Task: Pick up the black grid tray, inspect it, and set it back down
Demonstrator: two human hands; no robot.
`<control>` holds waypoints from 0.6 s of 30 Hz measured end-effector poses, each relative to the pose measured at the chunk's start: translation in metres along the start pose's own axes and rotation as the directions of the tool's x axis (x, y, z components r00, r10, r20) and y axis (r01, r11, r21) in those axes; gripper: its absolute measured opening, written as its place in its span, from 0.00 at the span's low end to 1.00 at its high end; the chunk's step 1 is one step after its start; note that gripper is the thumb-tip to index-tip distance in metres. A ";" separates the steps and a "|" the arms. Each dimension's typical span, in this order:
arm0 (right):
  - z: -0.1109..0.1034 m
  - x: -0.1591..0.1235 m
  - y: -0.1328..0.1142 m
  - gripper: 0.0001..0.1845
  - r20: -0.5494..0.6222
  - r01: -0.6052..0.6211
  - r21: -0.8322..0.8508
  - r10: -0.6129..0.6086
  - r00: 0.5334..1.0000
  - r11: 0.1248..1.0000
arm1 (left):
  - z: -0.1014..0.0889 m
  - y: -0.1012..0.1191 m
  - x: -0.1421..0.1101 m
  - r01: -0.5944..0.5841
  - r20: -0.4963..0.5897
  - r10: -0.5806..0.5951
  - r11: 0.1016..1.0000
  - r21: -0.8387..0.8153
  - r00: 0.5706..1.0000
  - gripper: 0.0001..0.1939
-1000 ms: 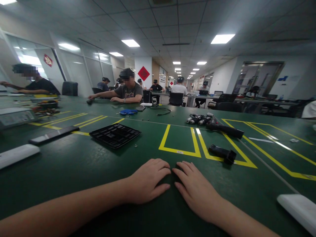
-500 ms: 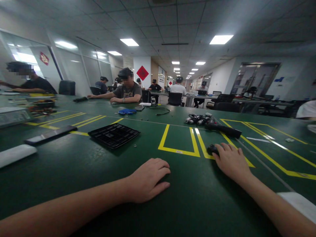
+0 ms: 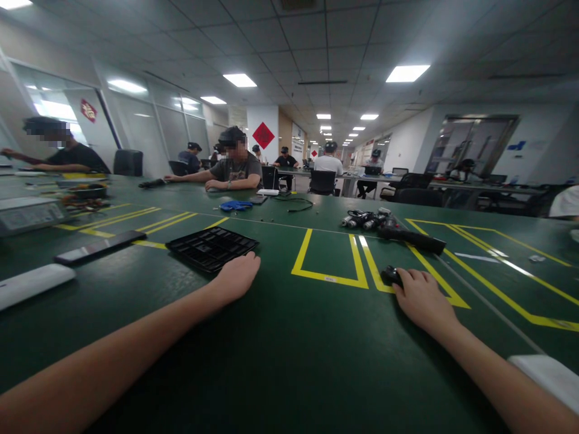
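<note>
My left hand [image 3: 237, 277] is at the near right edge of a black gridded plastic panel [image 3: 203, 244] lying on the table. Its fingers are curled down and closed; what is under them, if anything, is hidden. Farther right, my right hand [image 3: 423, 295] rests on the table with its fingers closed against a small black rounded object [image 3: 391, 275]. That object sits over a yellow tape line, partly covered by the fingers. Beyond it lies a black rod-shaped tool [image 3: 414, 239], beside a heap of black cables with metal connectors [image 3: 362, 218].
Yellow tape [image 3: 329, 279] marks rectangles on the green table [image 3: 289, 361]. At left are a dark flat bar [image 3: 102, 246], a white elongated case [image 3: 36, 286] and a metal box [image 3: 29, 214]. Blue material [image 3: 236, 206] lies farther back. A co-worker [image 3: 235, 166] sits across the table.
My left hand has moved left and away from me to the black panel's edge, and its fingers have curled. My right hand stays on the small black object. The view has shifted slightly.
</note>
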State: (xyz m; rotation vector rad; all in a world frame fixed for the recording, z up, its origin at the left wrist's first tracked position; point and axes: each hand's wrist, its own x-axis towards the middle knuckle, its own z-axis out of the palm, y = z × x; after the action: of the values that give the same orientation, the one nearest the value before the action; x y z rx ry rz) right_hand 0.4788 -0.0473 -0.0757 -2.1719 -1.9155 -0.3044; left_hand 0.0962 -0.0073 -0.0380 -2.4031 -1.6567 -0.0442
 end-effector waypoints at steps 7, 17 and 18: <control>0.001 0.000 0.001 0.26 -0.007 0.016 0.014 -0.016 1.000 1.000 | -0.019 -0.034 0.022 0.232 -0.035 -0.362 0.665 -0.710 0.931 0.10; 0.001 0.000 -0.002 0.25 0.004 -0.006 -0.022 0.006 1.000 1.000 | -0.006 -0.136 0.018 0.517 0.060 -0.669 0.510 -0.688 0.741 0.13; 0.000 0.000 -0.003 0.25 0.001 -0.005 -0.023 0.005 1.000 1.000 | -0.004 -0.139 0.017 0.553 0.073 -0.657 0.564 -0.613 0.750 0.14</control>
State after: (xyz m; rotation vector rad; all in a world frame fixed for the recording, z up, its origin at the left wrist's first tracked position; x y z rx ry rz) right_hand 0.4755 -0.0469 -0.0758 -2.1911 -1.9166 -0.3266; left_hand -0.0254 0.0548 -0.0091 -1.9089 -2.6025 -1.0110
